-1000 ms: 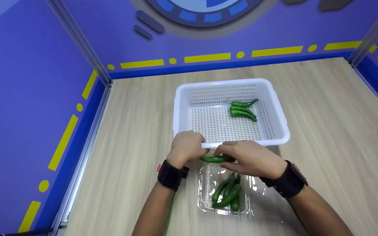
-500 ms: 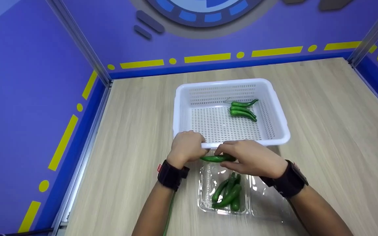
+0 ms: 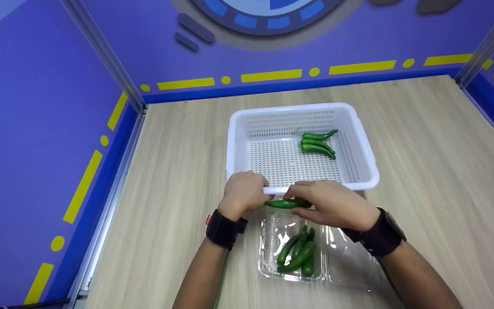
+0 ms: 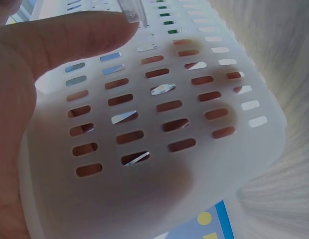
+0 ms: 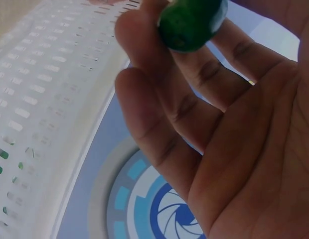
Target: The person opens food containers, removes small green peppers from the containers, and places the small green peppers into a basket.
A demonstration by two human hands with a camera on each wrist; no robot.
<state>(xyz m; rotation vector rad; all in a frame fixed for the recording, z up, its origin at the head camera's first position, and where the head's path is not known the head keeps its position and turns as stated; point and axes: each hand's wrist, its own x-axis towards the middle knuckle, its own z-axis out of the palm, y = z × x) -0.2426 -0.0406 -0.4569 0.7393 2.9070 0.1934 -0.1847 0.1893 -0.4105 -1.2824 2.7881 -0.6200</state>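
My left hand [image 3: 243, 191] grips the near wall of a white slotted plastic basket [image 3: 362, 184]; in the left wrist view its thumb [image 4: 79, 37] lies along the outside, and fingers show through the slots. My right hand [image 3: 335, 205] pinches a green chili pepper [image 3: 282, 204] just in front of the rim, above the far end of a clear plastic clamshell box [image 3: 268, 269]. The pepper's tip is close to my left hand; whether they touch I cannot tell. Several green chili peppers [image 3: 300, 257] lie in the box. Others [image 3: 317, 149] rest on the basket's right side.
The clamshell's transparent lid [image 3: 350, 274] is folded out to the right, partly under my right forearm. Blue-purple panels [image 3: 79, 141] with yellow marks border the wood-grain table [image 3: 178, 171] at the back and sides.
The right hand and its pepper have shifted slightly away from me and to the right. The left hand stays in place on the basket.
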